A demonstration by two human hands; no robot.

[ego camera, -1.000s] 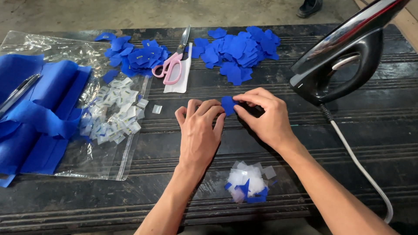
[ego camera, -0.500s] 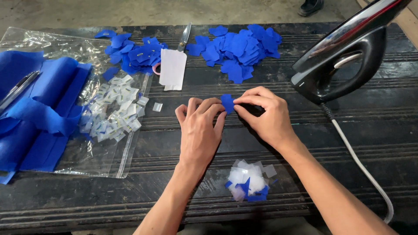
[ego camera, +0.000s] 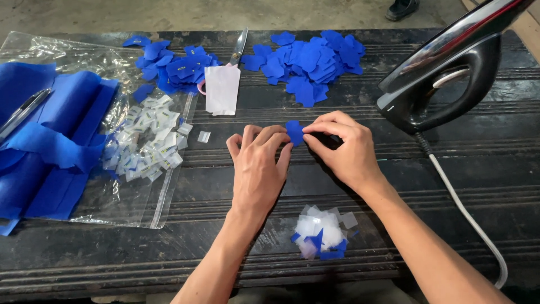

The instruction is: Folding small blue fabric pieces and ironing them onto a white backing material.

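Note:
My left hand (ego camera: 260,163) lies palm down on the dark workbench (ego camera: 225,270), its fingertips touching a small blue fabric piece (ego camera: 294,132). My right hand (ego camera: 342,147) pinches the same blue piece from the right side, fingers curled over it. Between my forearms sits a small heap of white and blue scraps (ego camera: 323,232). Two piles of blue fabric pieces (ego camera: 309,59) (ego camera: 177,65) lie at the far side of the bench.
A black clothes iron (ego camera: 444,73) stands tilted at the right, its grey cord (ego camera: 467,214) trailing toward me. At left a clear plastic bag (ego camera: 135,186) holds small white tags (ego camera: 149,138), beside folded blue cloth (ego camera: 50,141) with a pen. Scissors (ego camera: 239,45) and a white sheet (ego camera: 221,89) lie behind.
The white sheet now covers the pink scissor handles that showed a second ago. Both hands stay on the blue piece with only slight finger movement.

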